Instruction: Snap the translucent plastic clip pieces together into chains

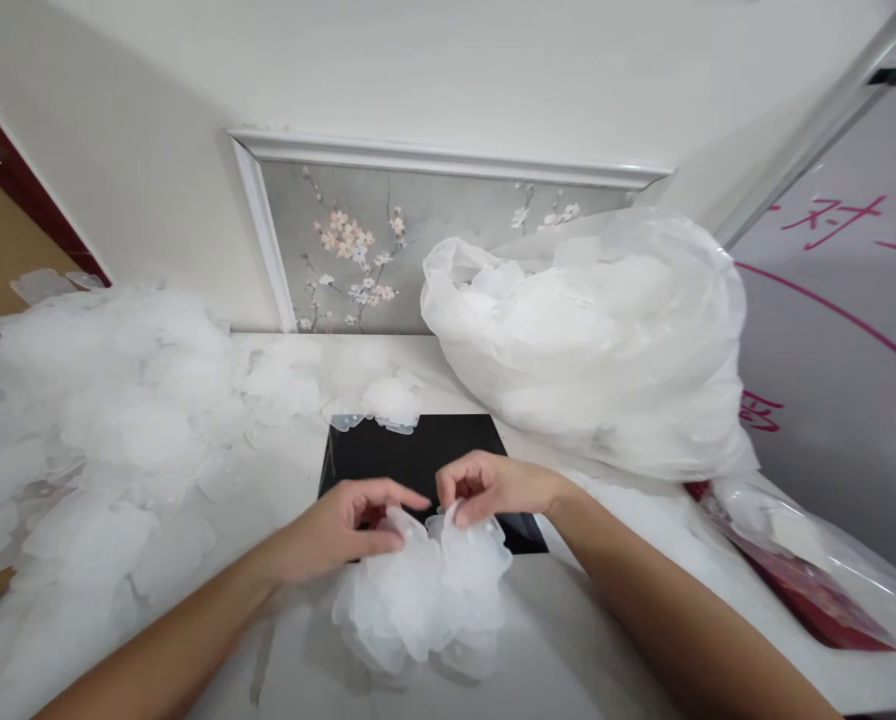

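Two bunches of thin, white, translucent petal-like sheets sit side by side at the near edge of a black panel. My left hand pinches the top edge of the left bunch between thumb and fingers. At the right bunch, my right hand has its thumb and bent fingers closed on the upper edge of the sheets. The bunches touch or nearly touch in the middle. Whether they are joined there is hard to make out.
A large heap of similar white sheets covers the left side. A bulging clear plastic bag full of them stands at the back right. Further right lie a red packet and a whiteboard. A framed floral panel is behind.
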Available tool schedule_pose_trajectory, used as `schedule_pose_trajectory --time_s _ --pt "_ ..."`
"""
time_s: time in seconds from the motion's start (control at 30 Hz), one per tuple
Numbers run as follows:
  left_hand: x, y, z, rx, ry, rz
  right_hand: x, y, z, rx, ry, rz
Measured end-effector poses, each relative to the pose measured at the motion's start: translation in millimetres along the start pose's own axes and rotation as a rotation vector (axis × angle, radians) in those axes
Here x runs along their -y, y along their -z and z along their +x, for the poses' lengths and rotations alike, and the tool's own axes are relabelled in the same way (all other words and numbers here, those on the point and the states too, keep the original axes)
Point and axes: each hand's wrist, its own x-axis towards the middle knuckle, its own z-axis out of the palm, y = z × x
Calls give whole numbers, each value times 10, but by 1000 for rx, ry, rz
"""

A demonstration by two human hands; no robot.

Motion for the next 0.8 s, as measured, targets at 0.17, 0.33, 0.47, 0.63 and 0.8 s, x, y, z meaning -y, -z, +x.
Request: schedule_pose_trajectory --time_s 0.17,0.33,0.47,0.63,0.8 --pt "-49 -29 6 -39 -124 395 248 -11 -65 -47 119 -544" --pt "97 425 308 -507 -162 648 243 227 326 -451 189 -688" --pt "192 681 546 -620 -89 792 54 323 932 -633 247 -848" --pt "108 677 560 -674 -64 830 -61 317 1260 -685 253 -845" --pt "29 504 362 -745 -44 755 -69 259 879 -768 313 -666"
